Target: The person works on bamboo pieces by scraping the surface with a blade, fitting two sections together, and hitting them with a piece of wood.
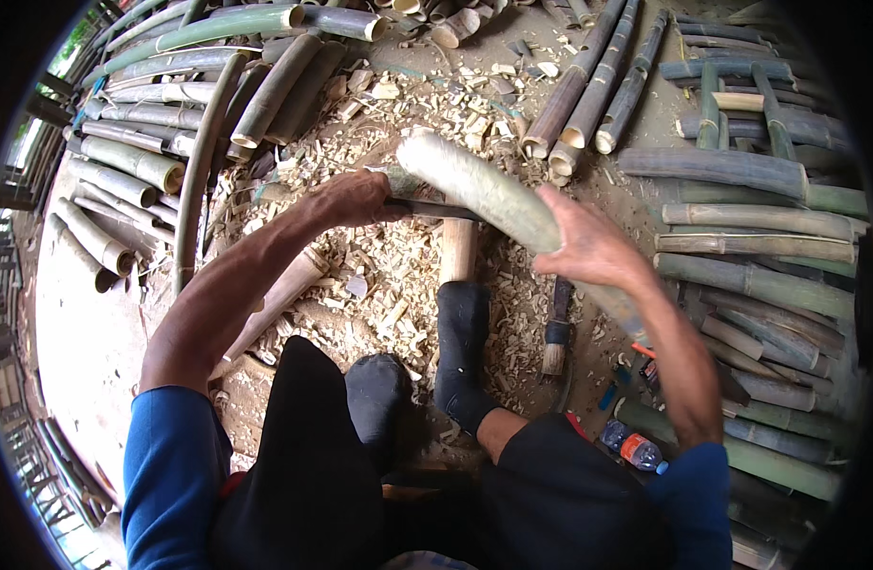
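Note:
My right hand [591, 245] is wrapped round a thick pale bamboo pole [484, 185], which slants from the upper left down toward my right forearm. My left hand [360, 198] is closed round the handle of a dark-bladed knife [436, 208]. Its blade reaches rightward and passes against or under the bamboo; the exact contact is hidden. Below the blade a short light wooden piece [458, 249] stands between the bamboo and my dark-socked foot [463, 332].
Pale wood chips [389, 304] cover the ground around my feet. Another tool with a bound wooden handle [555, 347] lies right of my foot. Bamboo lengths [759, 280] are piled at right, and more bamboo poles [132, 161] at left. A plastic bottle [634, 446] lies near my right knee.

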### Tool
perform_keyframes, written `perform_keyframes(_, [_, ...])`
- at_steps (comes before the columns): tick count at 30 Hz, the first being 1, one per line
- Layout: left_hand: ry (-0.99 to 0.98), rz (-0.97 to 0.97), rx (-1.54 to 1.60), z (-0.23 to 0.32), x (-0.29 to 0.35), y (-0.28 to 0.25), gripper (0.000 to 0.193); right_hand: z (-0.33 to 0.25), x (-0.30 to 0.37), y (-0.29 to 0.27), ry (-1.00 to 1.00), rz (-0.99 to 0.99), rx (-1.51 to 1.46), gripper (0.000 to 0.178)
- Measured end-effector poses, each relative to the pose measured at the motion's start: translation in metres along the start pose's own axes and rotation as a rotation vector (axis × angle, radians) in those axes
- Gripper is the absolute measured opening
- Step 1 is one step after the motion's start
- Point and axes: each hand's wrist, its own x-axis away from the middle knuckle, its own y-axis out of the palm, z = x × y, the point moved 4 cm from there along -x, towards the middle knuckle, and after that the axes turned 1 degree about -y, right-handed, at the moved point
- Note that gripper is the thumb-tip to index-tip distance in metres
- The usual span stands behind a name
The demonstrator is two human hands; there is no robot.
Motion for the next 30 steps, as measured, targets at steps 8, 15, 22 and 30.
perform_keyframes(8, [0.056, 0.043, 0.076, -0.006, 0.011, -0.001, 0.04, -0.026, 0.035, -0.001, -0.576, 0.934, -0.809, 0.067])
perform_keyframes(15, [-0.016, -0.129, 0.251, -0.01, 0.0, 0.017, 0.035, 0.009, 0.022, 0.007, -0.177, 0.17, -0.318, 0.107])
perform_keyframes(22, [0.009, -0.112, 0.168, 0.006, 0.0, 0.0, 0.038, 0.013, 0.055, 0.019, -0.467, 0.886, -0.807, 0.073])
perform_keyframes(30, [-0.002, -0.182, 0.136, 0.004, -0.007, 0.011, 0.032, 0.048, 0.046, 0.041, -0.277, 0.401, -0.219, 0.082])
